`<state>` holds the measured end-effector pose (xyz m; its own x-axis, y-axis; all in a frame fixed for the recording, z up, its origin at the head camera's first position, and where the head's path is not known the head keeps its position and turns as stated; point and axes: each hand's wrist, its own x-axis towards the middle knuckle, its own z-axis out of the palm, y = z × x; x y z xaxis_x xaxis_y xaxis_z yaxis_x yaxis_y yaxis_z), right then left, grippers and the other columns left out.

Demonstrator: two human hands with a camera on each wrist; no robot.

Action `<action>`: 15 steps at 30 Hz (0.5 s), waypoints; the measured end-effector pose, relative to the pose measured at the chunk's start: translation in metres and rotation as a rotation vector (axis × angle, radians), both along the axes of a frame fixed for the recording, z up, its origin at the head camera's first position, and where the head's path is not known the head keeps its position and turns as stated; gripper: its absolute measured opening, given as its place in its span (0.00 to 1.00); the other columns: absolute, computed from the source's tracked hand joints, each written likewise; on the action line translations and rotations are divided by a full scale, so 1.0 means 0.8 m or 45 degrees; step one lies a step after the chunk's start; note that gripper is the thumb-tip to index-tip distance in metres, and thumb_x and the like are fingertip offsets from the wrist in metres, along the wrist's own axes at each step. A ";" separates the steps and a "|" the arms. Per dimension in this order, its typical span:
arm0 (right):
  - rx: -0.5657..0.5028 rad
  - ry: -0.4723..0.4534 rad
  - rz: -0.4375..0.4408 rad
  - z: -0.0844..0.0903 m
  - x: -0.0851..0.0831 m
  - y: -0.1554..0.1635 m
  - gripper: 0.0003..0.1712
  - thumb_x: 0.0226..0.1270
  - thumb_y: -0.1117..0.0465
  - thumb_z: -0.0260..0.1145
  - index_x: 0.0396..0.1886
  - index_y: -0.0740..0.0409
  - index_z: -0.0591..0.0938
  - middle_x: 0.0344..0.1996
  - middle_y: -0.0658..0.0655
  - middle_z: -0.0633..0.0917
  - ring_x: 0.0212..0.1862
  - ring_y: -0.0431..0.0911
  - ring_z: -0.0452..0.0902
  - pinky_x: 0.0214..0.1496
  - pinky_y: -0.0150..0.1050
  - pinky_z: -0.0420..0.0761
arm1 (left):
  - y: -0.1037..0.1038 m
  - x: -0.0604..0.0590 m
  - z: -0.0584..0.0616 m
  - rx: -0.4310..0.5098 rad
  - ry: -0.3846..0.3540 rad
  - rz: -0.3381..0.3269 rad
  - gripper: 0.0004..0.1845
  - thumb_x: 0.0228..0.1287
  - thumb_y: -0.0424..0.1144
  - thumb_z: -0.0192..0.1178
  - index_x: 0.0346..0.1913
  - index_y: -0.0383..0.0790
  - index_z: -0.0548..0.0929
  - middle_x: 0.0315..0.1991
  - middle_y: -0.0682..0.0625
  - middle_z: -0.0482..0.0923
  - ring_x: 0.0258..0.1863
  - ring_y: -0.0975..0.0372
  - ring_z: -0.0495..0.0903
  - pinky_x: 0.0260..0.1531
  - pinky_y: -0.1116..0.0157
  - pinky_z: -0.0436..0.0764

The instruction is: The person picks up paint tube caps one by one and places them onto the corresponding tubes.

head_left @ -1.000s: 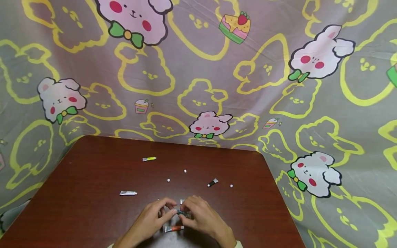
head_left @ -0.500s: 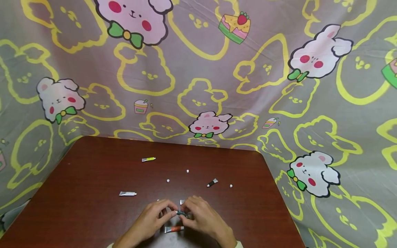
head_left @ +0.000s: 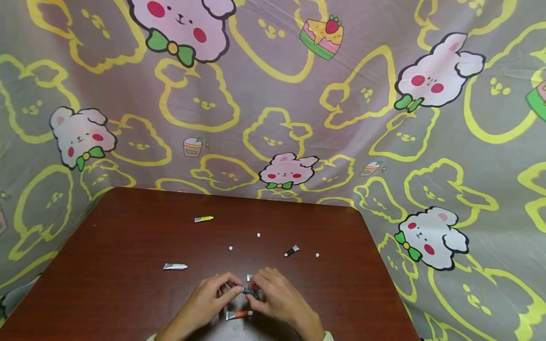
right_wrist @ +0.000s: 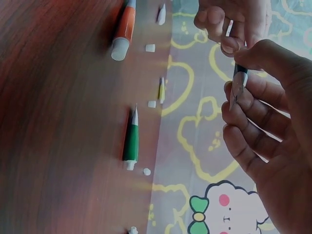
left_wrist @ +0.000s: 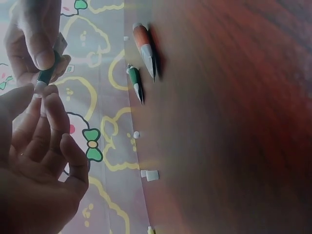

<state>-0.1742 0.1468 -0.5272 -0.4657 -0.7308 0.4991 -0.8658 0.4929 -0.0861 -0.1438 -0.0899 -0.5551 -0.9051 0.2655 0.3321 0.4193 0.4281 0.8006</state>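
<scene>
A small dark green paint tube (head_left: 250, 292) is held between the two hands, low over the near part of the table. My right hand (head_left: 279, 298) pinches its body between thumb and fingers, the flat silver end (right_wrist: 236, 95) pointing back toward that palm. My left hand (head_left: 215, 296) has thumb and fingertips at the white cap (left_wrist: 38, 91) on the tube's other end, partly hiding it. An orange paint tube (head_left: 239, 315) lies just below the hands. Beyond them lies a green paint tube (right_wrist: 130, 141), mostly hidden by the right hand in the head view.
On the brown table (head_left: 128, 237) lie a white paint tube (head_left: 175, 266) at left, a yellow one (head_left: 204, 219) farther back and a black one (head_left: 292, 251) at right. Loose white caps (head_left: 231, 248) are scattered among them. A patterned cloth (head_left: 239, 94) hangs behind the table.
The farthest loose cap has shifted slightly right. My left fingertips have shifted a little at the tube's cap end; the right hand keeps its grip nearly still.
</scene>
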 end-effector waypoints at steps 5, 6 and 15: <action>0.020 0.032 -0.023 0.000 0.000 -0.001 0.16 0.58 0.56 0.84 0.37 0.48 0.83 0.33 0.42 0.83 0.36 0.35 0.75 0.44 0.30 0.77 | -0.001 0.000 0.001 0.006 0.040 -0.022 0.04 0.72 0.43 0.72 0.45 0.58 0.88 0.33 0.68 0.82 0.30 0.78 0.74 0.30 0.72 0.76; 0.020 0.032 -0.020 -0.001 -0.001 0.000 0.16 0.58 0.56 0.84 0.37 0.48 0.83 0.33 0.43 0.83 0.36 0.35 0.76 0.44 0.30 0.78 | -0.001 0.000 0.000 0.005 0.061 -0.029 0.04 0.72 0.43 0.72 0.45 0.57 0.88 0.34 0.67 0.83 0.30 0.79 0.74 0.29 0.72 0.76; 0.034 -0.029 -0.004 -0.003 -0.001 0.002 0.14 0.61 0.56 0.82 0.39 0.48 0.83 0.34 0.42 0.84 0.38 0.35 0.77 0.47 0.30 0.79 | -0.001 0.000 0.000 -0.010 0.098 -0.083 0.06 0.73 0.42 0.72 0.47 0.57 0.87 0.38 0.65 0.84 0.32 0.78 0.74 0.30 0.72 0.77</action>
